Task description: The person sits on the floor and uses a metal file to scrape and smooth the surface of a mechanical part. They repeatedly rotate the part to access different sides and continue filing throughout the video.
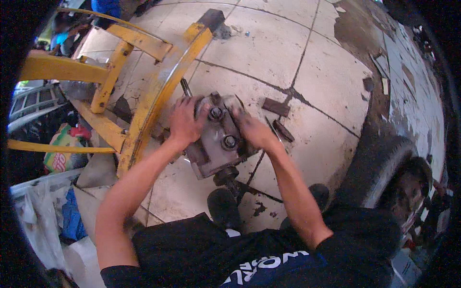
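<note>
A heavy grey metal housing (213, 149) with two bolt fittings on its upper face sits at the middle of my view, a shaft at its lower end and a splined rod at its upper left. My left hand (187, 122) is closed on the housing's upper left side. My right hand (254, 129), slightly blurred, grips its right side, its fingertips partly hidden. Just right of the housing, two dark flat pieces (276, 107) lie on the tiled floor (326, 115).
A yellow steel frame (110, 98) spans the left, near a printed sack (65, 151) and blue cloth (72, 211). A tyre (377, 175) is at the right. My dark shoes (223, 209) show below the housing. Another person (103, 7) is partly visible at the top left.
</note>
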A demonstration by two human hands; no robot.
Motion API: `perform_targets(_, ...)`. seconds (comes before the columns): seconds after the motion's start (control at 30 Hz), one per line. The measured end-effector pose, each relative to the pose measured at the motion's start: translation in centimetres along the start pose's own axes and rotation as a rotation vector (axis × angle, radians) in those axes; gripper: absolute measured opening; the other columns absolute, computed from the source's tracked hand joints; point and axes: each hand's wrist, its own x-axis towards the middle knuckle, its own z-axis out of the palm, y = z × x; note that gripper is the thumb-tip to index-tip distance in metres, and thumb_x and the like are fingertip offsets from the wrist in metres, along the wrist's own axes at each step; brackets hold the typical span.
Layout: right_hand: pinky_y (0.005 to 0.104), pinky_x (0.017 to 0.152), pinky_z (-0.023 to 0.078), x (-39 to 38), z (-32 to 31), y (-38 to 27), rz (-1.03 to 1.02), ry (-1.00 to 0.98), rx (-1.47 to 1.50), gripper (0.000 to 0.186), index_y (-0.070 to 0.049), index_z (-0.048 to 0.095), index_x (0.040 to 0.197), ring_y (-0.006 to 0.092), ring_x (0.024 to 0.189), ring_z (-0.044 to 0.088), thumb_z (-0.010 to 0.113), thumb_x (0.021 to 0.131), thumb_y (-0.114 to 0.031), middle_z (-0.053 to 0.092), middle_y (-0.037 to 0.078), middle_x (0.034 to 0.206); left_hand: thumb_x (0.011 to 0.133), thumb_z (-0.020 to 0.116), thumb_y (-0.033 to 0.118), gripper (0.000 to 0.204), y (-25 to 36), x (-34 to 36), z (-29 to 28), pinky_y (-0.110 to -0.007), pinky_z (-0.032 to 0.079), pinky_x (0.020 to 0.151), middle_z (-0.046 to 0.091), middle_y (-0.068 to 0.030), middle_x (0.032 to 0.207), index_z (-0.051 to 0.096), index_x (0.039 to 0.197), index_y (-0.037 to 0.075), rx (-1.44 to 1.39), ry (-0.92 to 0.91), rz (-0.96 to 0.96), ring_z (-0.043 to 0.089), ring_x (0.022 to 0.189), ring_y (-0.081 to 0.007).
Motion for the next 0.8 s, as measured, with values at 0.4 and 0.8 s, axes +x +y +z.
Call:
perform_targets(0.4,0.0442,0.111,0.035,1.4,0.1,0.4,-0.127,0.117,0.016,0.058,-0.011,0.054,0.134,0.0422,0.129,0.046,0.024,0.103,-0.050,0.052,0.025,0.135,0.096,0.052,0.038,0.043,0.7,0.7,0.1,-0.047,0.041,0.096,0.063,-0.0210,0.113,0.061,0.117,0.002,-0.044,0.022,0.043,0.054,0.110,-0.0396)
perform_targets(0.8,0.0428,0.114,0.030,0.4,2.1,0.9,-0.129,0.025,-0.047,0.081,-0.003,0.037,0.146,0.0448,0.138,0.033,0.021,0.097,-0.065,0.034,0.031,0.148,0.097,0.051,0.040,0.043,-0.3,-0.3,-0.4,-0.047,0.043,0.094,0.064,-0.0219,0.110,0.063,0.115,0.002,-0.017,0.014,0.001,0.056,0.106,-0.0402)
